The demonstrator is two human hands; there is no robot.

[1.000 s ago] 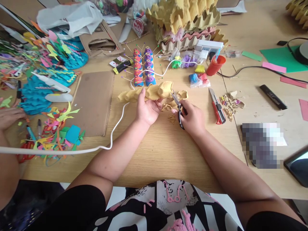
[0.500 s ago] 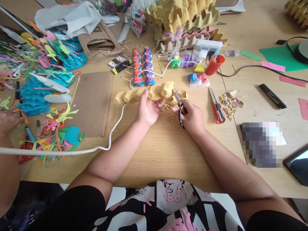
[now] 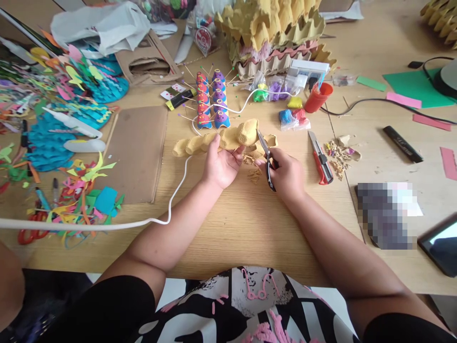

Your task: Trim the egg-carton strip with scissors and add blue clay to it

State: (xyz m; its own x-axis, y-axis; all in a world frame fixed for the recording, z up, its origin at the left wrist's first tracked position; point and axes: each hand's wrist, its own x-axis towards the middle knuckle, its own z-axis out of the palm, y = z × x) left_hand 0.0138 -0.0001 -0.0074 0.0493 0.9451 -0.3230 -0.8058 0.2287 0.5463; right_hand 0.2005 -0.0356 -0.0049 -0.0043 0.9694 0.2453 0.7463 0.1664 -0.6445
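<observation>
A strip of yellow egg carton cups (image 3: pixel 228 138) lies across my left hand (image 3: pixel 223 164), whose thumb and fingers grip it from below. In my right hand (image 3: pixel 287 174) is a pair of black-handled scissors (image 3: pixel 266 150), blades pointing up and away. The tips of the blades meet the right end cup of the strip. Beneath that end, a second cut piece of carton (image 3: pixel 271 141) rests on the table, partly hidden. Small yellow trimmings (image 3: pixel 254 176) are scattered between my hands.
A red utility knife (image 3: pixel 321 159) and a heap of scraps lie to the right. Painted egg-cup rows with pins (image 3: pixel 221 100) stand beyond my left hand. A white cord (image 3: pixel 171 200) crosses over my left forearm. Stacked egg trays (image 3: pixel 274 33) are at the back; paper scraps (image 3: pixel 89 205) lie left.
The strip's left end has shifted slightly right. The scissors blades have changed angle a little at the end cup. Another person's hand has left the left edge.
</observation>
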